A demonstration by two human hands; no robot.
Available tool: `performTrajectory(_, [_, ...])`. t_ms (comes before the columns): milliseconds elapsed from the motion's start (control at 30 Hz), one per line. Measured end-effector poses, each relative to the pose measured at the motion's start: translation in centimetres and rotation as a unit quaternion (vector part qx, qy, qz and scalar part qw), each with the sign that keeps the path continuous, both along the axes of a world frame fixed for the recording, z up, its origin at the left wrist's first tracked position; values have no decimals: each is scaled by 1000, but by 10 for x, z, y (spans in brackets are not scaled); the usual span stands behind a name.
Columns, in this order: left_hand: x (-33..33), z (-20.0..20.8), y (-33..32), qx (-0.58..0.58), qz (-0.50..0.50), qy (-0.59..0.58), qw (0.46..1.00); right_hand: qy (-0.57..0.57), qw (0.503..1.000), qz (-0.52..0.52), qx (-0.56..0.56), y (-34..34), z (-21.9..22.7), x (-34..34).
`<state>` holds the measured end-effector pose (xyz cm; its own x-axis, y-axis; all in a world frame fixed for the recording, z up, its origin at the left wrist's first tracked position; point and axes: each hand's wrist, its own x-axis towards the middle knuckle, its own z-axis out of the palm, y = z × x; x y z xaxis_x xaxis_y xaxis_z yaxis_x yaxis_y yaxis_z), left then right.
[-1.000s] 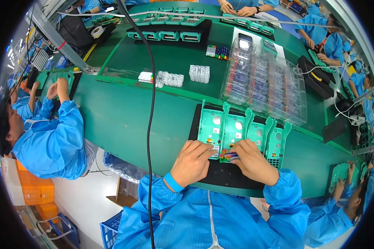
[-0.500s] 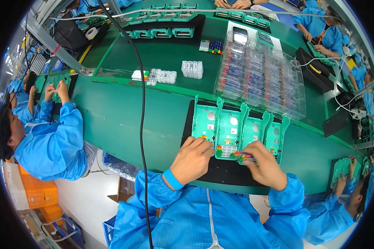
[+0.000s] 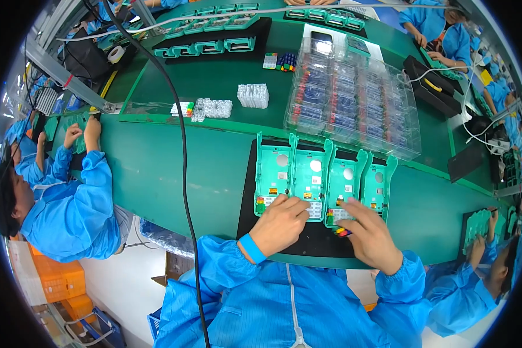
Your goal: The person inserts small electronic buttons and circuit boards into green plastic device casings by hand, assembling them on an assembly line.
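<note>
Several green plastic device housings stand side by side, open side up, on a black mat in front of me. My left hand, with a blue wristband, bends its fingers closed over the lower end of the second housing. The fingertips hide whatever they touch there. My right hand is at the lower end of the third housing, index finger stretched out. Dark keypads with coloured keys are held in its other fingers. A white keypad with coloured keys shows in the third housing, another in the first.
Beyond the housings lies a clear plastic tray of keypads. Stacked clear pieces and white keypads lie further left. A black cable hangs across the view. Co-workers in blue sit left and right.
My left hand has moved right, from between the first two housings onto the second, uncovering the first housing's keypad. My right hand's index finger has stretched out; the third housing's keypad now shows.
</note>
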<state>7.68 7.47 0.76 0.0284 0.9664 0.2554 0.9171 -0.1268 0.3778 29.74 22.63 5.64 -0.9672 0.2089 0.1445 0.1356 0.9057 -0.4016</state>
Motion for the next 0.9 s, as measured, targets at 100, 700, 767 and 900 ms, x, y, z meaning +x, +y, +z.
performTrajectory(100, [2,8,4,-28,10,38,999,-64,994,67,60,-5,-22,1])
performTrajectory(700, [48,-17,50,61,-79,-101,990,-160,980,-116,-29,36,-1,37])
performTrajectory(767, [52,-22,51,25,-81,-77,993,-59,986,-156,29,28,0,37])
performTrajectory(900, [53,-23,49,38,-73,-82,993,-56,992,-113,-5,31,-4,50])
